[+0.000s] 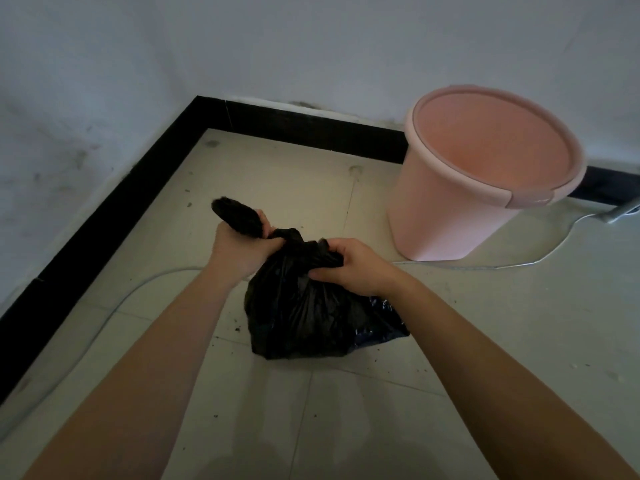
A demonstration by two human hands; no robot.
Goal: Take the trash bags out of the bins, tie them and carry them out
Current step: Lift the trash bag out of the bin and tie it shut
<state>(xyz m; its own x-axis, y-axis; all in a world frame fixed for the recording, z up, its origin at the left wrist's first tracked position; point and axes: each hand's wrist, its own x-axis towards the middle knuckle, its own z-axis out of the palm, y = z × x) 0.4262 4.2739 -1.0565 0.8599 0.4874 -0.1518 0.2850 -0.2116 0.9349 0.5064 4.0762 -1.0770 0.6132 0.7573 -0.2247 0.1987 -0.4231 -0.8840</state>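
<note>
Low over floor [485, 341], left hand [242, 252], right hand [355, 268] clenched on trash bag [301, 317], seemingly knotted

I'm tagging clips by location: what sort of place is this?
Likely an indoor room corner, perhaps in a home: a tiled floor, two white walls meeting above a black skirting, and a pink bin by the wall, with a black bag on the floor.
</note>
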